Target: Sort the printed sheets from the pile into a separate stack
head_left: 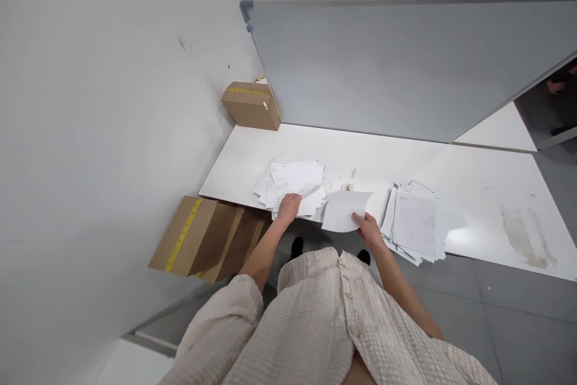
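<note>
A loose pile of papers lies at the front left of the white table, its sheets fanned unevenly. My left hand is at the pile's near edge, fingers closed on a top sheet that curls up slightly beside them. Between the two piles, my right hand pinches a blank white sheet of paper by its right side, the sheet bending a little over the table's front edge. Just right of that hand sits a second stack of papers, its lower corners jutting past the edge; faint print shows on top.
A grey-white board stands upright along the back of the table. One cardboard box sits at the far left corner, and other cardboard boxes stand low by the left wall. A small beige block lies behind the held sheet.
</note>
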Demonstrator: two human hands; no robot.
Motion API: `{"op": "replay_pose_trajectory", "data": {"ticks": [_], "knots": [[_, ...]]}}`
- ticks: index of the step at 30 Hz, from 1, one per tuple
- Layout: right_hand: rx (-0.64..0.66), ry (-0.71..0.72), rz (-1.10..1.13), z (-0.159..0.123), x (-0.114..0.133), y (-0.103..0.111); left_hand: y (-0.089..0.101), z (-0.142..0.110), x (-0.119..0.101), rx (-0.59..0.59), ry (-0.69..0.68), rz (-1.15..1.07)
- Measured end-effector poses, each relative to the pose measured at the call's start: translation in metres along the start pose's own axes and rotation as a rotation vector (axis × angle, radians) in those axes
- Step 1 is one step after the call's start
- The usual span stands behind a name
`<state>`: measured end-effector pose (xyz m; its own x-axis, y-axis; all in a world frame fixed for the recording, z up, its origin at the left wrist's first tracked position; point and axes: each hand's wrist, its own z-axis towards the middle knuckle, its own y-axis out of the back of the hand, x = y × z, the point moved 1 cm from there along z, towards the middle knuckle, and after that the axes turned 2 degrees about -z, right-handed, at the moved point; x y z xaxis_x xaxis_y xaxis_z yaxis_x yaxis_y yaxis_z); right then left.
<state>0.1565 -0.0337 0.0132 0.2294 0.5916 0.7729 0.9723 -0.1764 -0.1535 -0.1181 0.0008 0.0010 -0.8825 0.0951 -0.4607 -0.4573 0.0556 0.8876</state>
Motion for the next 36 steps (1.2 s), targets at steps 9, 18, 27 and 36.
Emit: {"op": "replay_pose_trajectory", "data": {"ticks": [9,18,27,36], "knots": [[0.157,0.016,-0.026,-0.002,0.015,-0.015,0.026,-0.011,-0.016,-0.257,0.267,-0.458],[0.344,-0.196,0.067,-0.005,0.030,-0.037,0.022,-0.054,-0.091,0.132,-0.515,-0.327],[0.336,0.101,-0.433,-0.013,0.045,-0.017,0.010,-0.051,-0.103,0.251,-0.702,-0.207],[0.051,0.484,-1.732,-0.046,0.069,-0.007,0.005,-0.008,-0.093,-0.071,-0.005,-0.475]]}}
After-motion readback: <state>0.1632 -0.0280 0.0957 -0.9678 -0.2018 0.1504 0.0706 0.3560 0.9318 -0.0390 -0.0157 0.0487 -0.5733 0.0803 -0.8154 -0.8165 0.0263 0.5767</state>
